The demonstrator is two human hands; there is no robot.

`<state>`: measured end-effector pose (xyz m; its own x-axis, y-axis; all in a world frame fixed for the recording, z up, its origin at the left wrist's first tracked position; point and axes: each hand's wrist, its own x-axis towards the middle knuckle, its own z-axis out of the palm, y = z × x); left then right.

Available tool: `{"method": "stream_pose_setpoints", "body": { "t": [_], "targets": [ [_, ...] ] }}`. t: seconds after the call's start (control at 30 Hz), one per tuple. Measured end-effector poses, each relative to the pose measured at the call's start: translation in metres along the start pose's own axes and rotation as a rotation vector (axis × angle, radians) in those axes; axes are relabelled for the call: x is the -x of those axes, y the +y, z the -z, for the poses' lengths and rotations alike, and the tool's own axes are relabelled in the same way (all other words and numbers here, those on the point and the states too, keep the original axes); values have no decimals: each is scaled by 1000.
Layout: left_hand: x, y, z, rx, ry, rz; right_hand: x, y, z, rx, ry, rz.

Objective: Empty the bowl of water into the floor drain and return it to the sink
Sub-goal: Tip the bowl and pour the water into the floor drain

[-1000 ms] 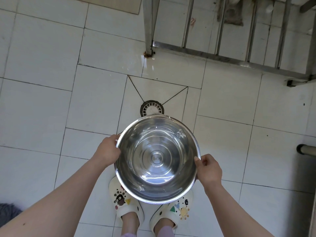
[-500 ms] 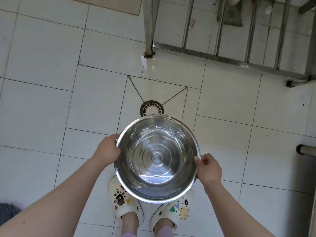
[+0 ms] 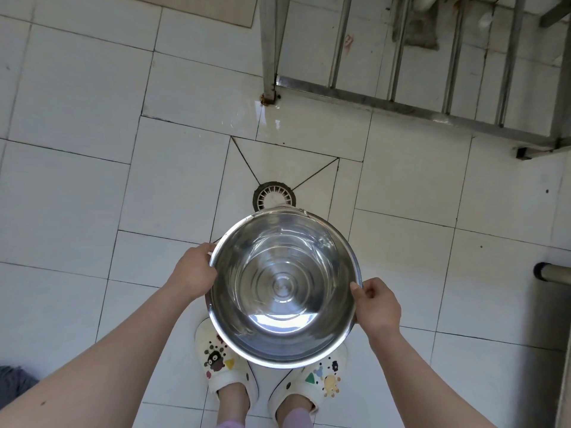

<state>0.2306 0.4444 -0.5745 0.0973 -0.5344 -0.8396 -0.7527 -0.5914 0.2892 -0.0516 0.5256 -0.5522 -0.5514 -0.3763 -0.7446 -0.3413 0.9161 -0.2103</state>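
I hold a round stainless steel bowl (image 3: 282, 287) with clear water in it, roughly level above the floor. My left hand (image 3: 193, 274) grips its left rim and my right hand (image 3: 375, 305) grips its right rim. The round floor drain (image 3: 272, 196), a white grate in a dark ring, lies in the tiled floor just beyond the bowl's far rim, which covers the drain's near edge. The sink is not in view.
A metal rack frame (image 3: 401, 100) stands at the upper right, its leg (image 3: 268, 72) beside a small puddle (image 3: 272, 115). A grey pipe end (image 3: 553, 273) sticks in from the right. My slippered feet (image 3: 272, 375) are under the bowl. Grey cloth (image 3: 12, 381) lies at left.
The bowl and both hands have stayed almost still; the water surface ripples slightly.
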Motion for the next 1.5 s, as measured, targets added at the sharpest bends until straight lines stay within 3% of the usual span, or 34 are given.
{"method": "stream_pose_setpoints", "body": {
  "t": [1.5],
  "targets": [
    [-5, 0, 1, -3, 19, 2, -9, -1, -3, 7, 21, 28]
  ]
}}
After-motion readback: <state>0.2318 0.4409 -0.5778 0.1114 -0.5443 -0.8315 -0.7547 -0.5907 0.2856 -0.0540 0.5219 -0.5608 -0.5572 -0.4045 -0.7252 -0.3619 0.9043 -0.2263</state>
